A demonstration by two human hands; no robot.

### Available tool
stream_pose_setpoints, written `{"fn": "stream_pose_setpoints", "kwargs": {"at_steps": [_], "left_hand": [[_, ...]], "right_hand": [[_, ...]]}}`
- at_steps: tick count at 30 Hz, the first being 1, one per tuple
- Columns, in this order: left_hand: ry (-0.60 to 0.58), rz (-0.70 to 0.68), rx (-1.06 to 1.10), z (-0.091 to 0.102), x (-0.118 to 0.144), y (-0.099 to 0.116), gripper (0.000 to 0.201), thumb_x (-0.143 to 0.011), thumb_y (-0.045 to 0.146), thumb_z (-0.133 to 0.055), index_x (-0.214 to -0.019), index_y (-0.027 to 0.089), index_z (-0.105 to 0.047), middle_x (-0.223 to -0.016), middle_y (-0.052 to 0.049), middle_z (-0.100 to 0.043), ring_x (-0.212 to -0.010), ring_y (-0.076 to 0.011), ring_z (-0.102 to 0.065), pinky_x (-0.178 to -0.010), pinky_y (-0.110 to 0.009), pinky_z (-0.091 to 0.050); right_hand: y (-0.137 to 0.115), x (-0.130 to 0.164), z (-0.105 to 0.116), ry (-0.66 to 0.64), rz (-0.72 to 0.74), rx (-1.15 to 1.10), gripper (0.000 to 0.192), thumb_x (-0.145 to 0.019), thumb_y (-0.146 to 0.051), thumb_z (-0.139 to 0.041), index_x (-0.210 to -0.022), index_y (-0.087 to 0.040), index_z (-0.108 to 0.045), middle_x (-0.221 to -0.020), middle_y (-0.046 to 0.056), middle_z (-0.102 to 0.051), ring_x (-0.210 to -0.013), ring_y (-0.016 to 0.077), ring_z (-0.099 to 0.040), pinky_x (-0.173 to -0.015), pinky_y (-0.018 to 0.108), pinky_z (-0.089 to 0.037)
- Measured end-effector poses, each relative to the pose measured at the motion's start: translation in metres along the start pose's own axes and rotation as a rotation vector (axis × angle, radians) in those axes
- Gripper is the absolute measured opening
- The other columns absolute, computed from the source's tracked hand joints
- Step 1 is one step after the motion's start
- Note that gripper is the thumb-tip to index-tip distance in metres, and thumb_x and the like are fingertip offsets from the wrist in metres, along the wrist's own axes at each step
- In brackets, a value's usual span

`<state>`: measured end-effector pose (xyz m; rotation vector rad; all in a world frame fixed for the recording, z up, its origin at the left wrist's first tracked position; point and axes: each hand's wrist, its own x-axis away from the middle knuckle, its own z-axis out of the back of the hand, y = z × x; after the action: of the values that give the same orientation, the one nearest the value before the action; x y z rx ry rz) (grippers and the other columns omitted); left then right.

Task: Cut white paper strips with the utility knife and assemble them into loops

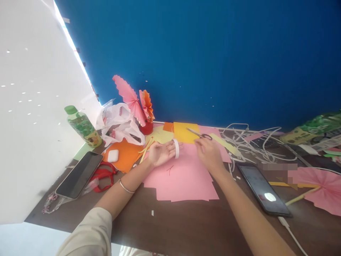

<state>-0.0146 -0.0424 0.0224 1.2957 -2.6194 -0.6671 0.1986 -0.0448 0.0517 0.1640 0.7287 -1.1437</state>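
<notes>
Left hand (161, 153) palm up, fingers extended, a white ring (177, 149) around them above the pink paper (183, 181) — and the right hand (209, 153) curls beside the scissors (195, 133), its grip impossible to tell!

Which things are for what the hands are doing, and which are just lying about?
Seemingly for the job:
- white ring at the left hand
- scissors by the right hand
- pink paper

Probably just lying about:
- green-capped bottle
- plugged-in phone
- white case
</notes>
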Motion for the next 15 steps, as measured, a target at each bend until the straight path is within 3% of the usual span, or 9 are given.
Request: {"fn": "stream_pose_setpoints", "kwargs": {"at_steps": [2, 5, 9, 15], "left_hand": [[-0.024, 0.004, -0.046, 0.002, 0.0, 0.0, 0.054, -0.06, 0.023, -0.049, -0.111, 0.004, -0.05, -0.124, -0.022, -0.052, -0.125, -0.0329, -0.04, -0.1, -0.042, -0.03], [-0.034, 0.012, -0.196, 0.005, -0.002, -0.003, 0.04, -0.064, 0.015, -0.055, -0.104, 0.007, -0.058, -0.124, -0.019, -0.053, -0.121, -0.0311, -0.045, -0.099, -0.039, -0.031], [-0.014, 0.009, -0.367, 0.008, -0.003, -0.007, 0.042, -0.064, 0.006, -0.066, -0.106, 0.012, -0.062, -0.123, -0.016, -0.055, -0.116, -0.029, -0.049, -0.097, -0.036, -0.034], [-0.017, 0.029, -0.432, 0.009, -0.002, -0.005, 0.044, -0.064, 0.011, -0.073, -0.107, 0.013, -0.063, -0.117, -0.016, -0.06, -0.111, -0.0284, -0.054, -0.094, -0.037, -0.037]], "right_hand": [[-0.021, 0.014, -0.004, -0.042, 0.265, -0.112, 0.026, -0.087, -0.017, -0.04, -0.099, -0.016, -0.063, -0.097, 0.011, -0.067, -0.093, 0.0226, -0.061, -0.083, 0.042, -0.05], [-0.037, 0.025, -0.006, -0.05, 0.479, -0.135, 0.027, -0.087, -0.012, -0.043, -0.107, -0.017, -0.061, -0.106, 0.012, -0.065, -0.103, 0.0233, -0.059, -0.088, 0.045, -0.05], [-0.036, 0.024, -0.004, -0.059, 0.567, -0.117, 0.028, -0.086, -0.009, -0.045, -0.109, -0.016, -0.06, -0.106, 0.012, -0.066, -0.104, 0.0243, -0.06, -0.086, 0.047, -0.053], [-0.033, 0.018, 0.001, -0.08, 0.728, 0.043, 0.029, -0.085, -0.004, -0.042, -0.101, -0.014, -0.064, -0.098, 0.012, -0.069, -0.095, 0.0239, -0.064, -0.083, 0.045, -0.057]]}}
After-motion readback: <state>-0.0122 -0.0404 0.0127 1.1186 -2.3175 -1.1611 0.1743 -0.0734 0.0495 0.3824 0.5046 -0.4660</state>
